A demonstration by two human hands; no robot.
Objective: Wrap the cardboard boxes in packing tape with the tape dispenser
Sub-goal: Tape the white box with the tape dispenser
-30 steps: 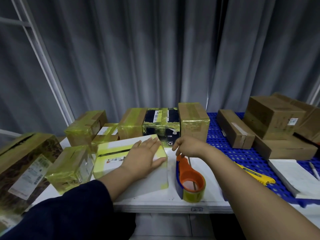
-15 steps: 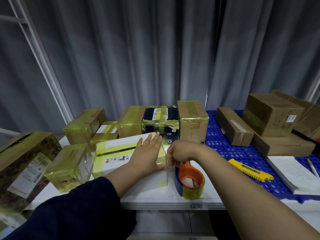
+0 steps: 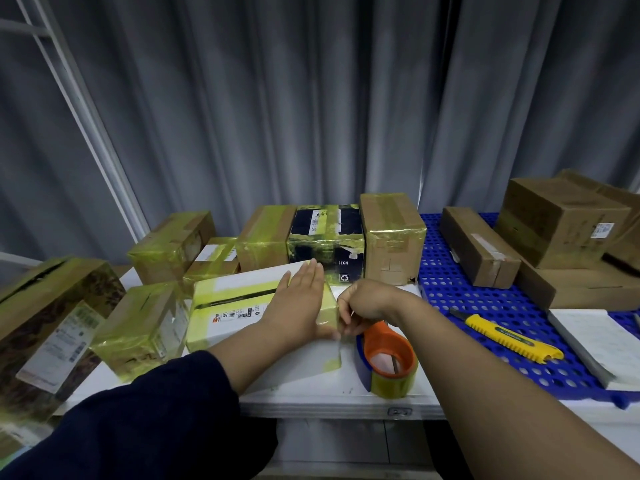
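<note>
- A dark blue sleeve [image 3: 138, 427] is covering the left forearm nearest the camera, while the right forearm is reaching in bare from the lower right.
- The tape dispenser [image 3: 388, 362], orange and blue with a yellowish roll, is standing on edge by the front edge of the white table [image 3: 329, 401], just right of the white box [image 3: 249, 282].
- The right hand [image 3: 367, 303] is curling at the right end of that box, just above the dispenser, and its fingertips are pinching a clear tape strip [image 3: 339, 346] against the box's corner.
- The left hand [image 3: 301, 303] is lying flat on the box top, fingers straight and together, pressing down. The two hands are sitting close together, just beside each other.
- The white box is lying in the middle of the table, partly banded in yellow-green tape.
- To the left, two taped boxes [image 3: 138, 327] are standing near the edge.
- To the right, a yellow knife [image 3: 512, 341] and a white pad [image 3: 595, 341] are lying on a blue perforated mat [image 3: 485, 306].
- Further back, a row of taped boxes [image 3: 391, 237] is lining up across the table, one of them dark.
- Plain brown boxes [image 3: 561, 220] are sitting stacked at the far right.
- A grey curtain [image 3: 311, 98] is hanging behind everything.
</note>
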